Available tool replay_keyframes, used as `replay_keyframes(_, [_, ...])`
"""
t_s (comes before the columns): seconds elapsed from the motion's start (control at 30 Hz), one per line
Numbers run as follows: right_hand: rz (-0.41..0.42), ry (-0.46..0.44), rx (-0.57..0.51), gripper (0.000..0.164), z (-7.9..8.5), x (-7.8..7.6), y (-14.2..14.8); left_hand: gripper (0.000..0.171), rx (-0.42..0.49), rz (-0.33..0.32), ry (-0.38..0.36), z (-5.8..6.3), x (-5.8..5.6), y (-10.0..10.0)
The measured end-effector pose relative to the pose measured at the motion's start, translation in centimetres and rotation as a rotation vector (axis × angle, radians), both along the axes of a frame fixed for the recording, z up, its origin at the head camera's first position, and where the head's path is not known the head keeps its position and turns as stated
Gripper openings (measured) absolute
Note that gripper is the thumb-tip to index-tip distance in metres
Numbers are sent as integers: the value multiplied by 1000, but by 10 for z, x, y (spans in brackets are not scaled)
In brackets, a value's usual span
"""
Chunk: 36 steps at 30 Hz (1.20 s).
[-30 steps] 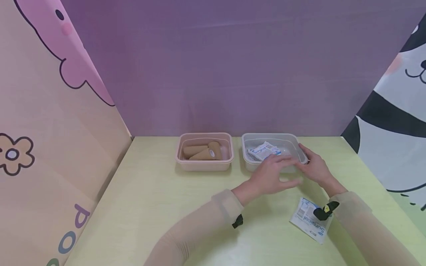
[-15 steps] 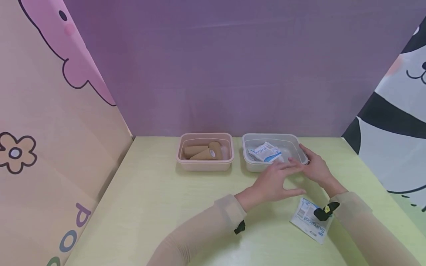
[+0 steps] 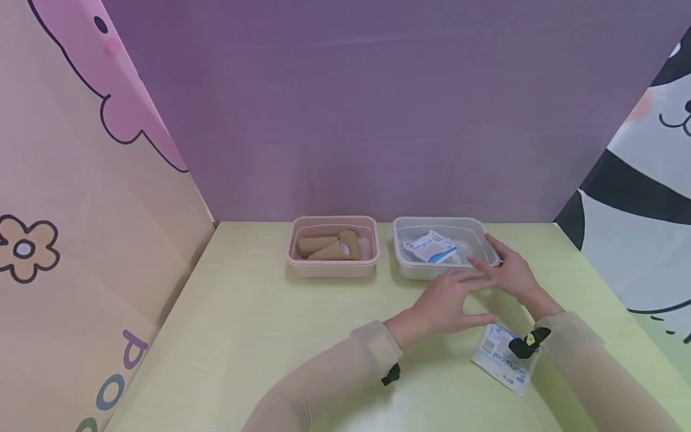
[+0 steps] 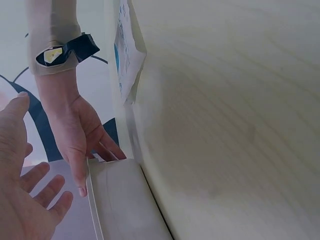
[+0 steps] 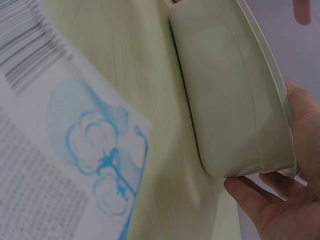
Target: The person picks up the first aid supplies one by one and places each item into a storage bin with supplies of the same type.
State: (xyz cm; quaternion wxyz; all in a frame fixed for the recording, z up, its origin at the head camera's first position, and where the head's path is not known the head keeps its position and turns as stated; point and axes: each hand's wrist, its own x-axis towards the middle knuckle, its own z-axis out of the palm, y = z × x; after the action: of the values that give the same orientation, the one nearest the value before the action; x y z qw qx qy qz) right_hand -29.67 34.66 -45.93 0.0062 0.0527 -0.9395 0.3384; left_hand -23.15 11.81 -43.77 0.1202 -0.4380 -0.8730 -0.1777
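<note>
My right hand [image 3: 513,273] grips the right end of a white plastic box [image 3: 426,273]. In the right wrist view its thumb lies at the rim and its fingers touch the end wall. Inside the box lie white-and-blue packets [image 3: 432,247] printed "Surgical". The left hand [image 3: 445,303] hovers in front of the box with its fingers spread, holding nothing. Another such packet [image 3: 502,360] lies on the table, partly covered by the right wrist strap; it also fills the left side of the right wrist view, where a packet [image 5: 100,150] shows a barcode and cotton drawing.
Left of the white box stands a pink plastic box [image 3: 332,270] with several brown rolls [image 3: 335,249] in it. Both boxes sit near the back edge of the pale table [image 3: 243,336]. A purple backdrop [image 3: 345,120] rises behind, with patterned panels at the sides.
My left hand has drawn back from over the white box, moving toward me and slightly right, so more of the packets show. The right hand has kept its grip on the box.
</note>
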Motion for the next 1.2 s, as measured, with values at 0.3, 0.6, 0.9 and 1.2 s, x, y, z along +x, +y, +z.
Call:
replay_keyframes(0.3, [14, 22, -3, 95, 1, 1, 0, 71, -34, -15, -30, -3, 2, 5])
replay_keyframes(0.6, [2, 48, 11, 94, -2, -1, 2, 71, -84, -18, -81, -7, 4, 9])
replay_keyframes(0.9, [1, 34, 15, 97, -3, -2, 2, 73, -125, -28, -149, -14, 9, 15])
replay_keyframes(1.2, [-14, 6, 24, 99, -4, -5, 3, 77, -204, -49, -164, -25, 13, 21])
